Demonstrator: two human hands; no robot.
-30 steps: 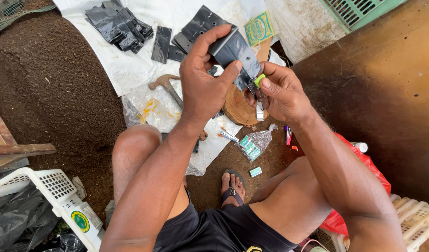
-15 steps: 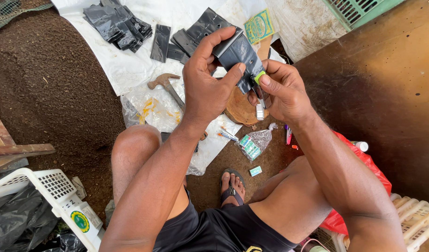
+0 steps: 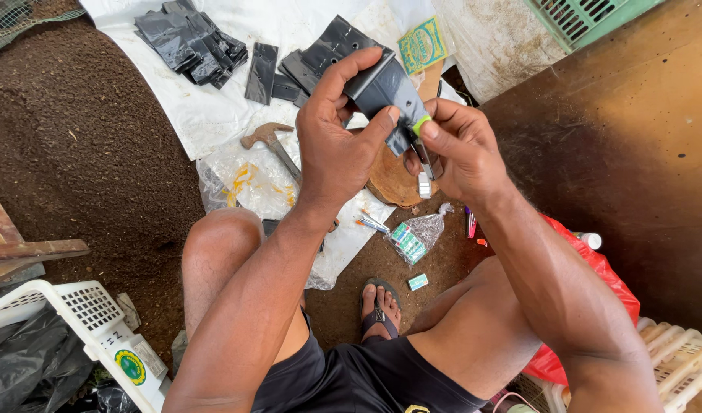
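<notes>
Both hands were raised over a round wooden block (image 3: 393, 180). A folded black plastic bag (image 3: 385, 92) was pinched by the left hand (image 3: 339, 145), while a small stapler (image 3: 426, 157) with a green tip was gripped by the right hand (image 3: 462, 153) against the bag's lower edge. More black bags (image 3: 190, 38) lay on white sheeting (image 3: 213, 115).

Black plastic bag (image 3: 385, 92) (folded, tilted).

Both hands (image 3: 397, 145) grip a folded black bag (image 3: 383, 88).
</notes>
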